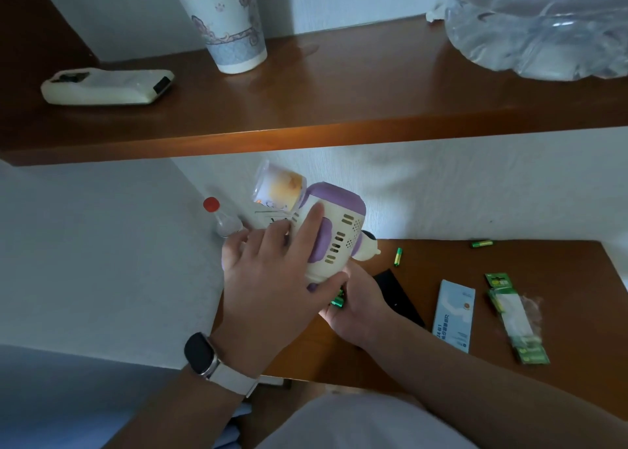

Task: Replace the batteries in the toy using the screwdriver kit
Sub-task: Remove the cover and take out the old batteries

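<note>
Toy (336, 231): centre frame, gripped by your left hand (272, 272), fingers spread across its body.
Right hand (356, 312): just beneath the toy, curled round green batteries (338, 301).
Progress: likely mid-swap; two loose cells (397, 256) lie on the counter (441, 374), right of centre; closing and screwing seemingly remain.

The toy (334, 234) is at frame centre over the left end of the counter (441, 265), with a battery (397, 257), leaflet (453, 314) and battery pack (516, 323) lying right of it and a cup (224, 24) standing on the shelf (339, 102) above.
</note>
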`<action>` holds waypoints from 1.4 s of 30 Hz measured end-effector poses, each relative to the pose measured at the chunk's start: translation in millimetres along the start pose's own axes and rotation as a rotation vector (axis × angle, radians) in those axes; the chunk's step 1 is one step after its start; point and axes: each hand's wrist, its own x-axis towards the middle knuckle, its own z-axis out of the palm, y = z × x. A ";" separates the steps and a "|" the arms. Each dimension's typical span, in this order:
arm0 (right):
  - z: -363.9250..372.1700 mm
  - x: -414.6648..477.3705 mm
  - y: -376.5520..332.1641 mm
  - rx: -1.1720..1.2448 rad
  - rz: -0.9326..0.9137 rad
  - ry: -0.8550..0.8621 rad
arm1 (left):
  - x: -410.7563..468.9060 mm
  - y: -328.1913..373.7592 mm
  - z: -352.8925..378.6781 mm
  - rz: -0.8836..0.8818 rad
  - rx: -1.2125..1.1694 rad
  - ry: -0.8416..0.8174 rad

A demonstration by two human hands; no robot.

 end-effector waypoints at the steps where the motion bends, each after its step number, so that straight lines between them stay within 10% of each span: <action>1: 1.5 -1.2 0.8 -0.015 -0.007 -0.032 | -2.8 3.4 2.6 0.001 0.005 -0.033; 30: 4.9 4.8 -3.4 -0.079 0.162 0.057 | -3.6 -35.3 44.1 -0.144 -0.100 -0.083; 42: -24.1 14.2 0.9 -0.179 0.111 0.121 | -44.1 -58.5 95.5 -0.901 -1.344 -0.343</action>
